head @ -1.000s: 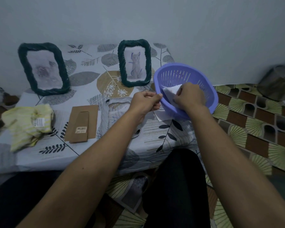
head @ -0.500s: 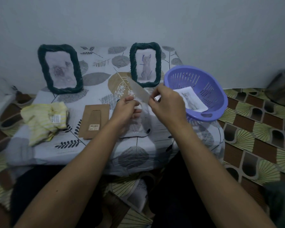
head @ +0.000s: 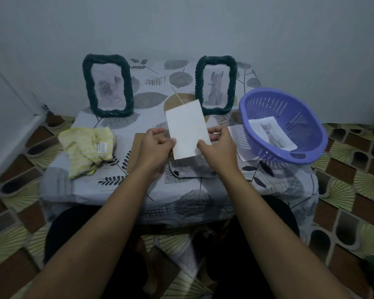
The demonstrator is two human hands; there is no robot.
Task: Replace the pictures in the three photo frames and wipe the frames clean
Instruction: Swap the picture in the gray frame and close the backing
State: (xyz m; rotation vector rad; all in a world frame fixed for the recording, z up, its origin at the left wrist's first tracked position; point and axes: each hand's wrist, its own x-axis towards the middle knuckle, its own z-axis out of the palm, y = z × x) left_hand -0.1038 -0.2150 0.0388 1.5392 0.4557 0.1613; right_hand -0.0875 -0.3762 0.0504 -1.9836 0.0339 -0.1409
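The picture (head: 187,130), a white sheet with its blank side toward us, is held up over the middle of the tabletop (head: 149,117). The left hand (head: 154,145) pinches its left margin and the right hand (head: 219,145) pinches its lower right margin, the fingers of both curled onto the paper. We judge it light, thin and floppy, quick to crease or smudge. We would hold it by the margins with both hands and keep it from bowing.

Under the hands lies a pale flat piece (head: 190,171) that we cannot identify, perhaps a clear pane. A brown backing card (head: 136,152) shows beside the left hand. The left frame (head: 107,85) and the right frame (head: 216,85), dark and braided, stand upright along the far edge, each with a picture in it.

A purple basket (head: 311,134) sits at the right edge with a cat print (head: 271,134) in it, and a loose sheet (head: 235,134) lies just beside it. The yellow cloth (head: 88,145) is bunched near the left edge, and we take it for soft wiping material.

The tabletop is low and draped in leaf-print fabric, which we expect could slide or wrinkle under pressure. There is a patterned tiled floor (head: 343,169) around it and a plain wall (head: 181,24) behind, in dim light.
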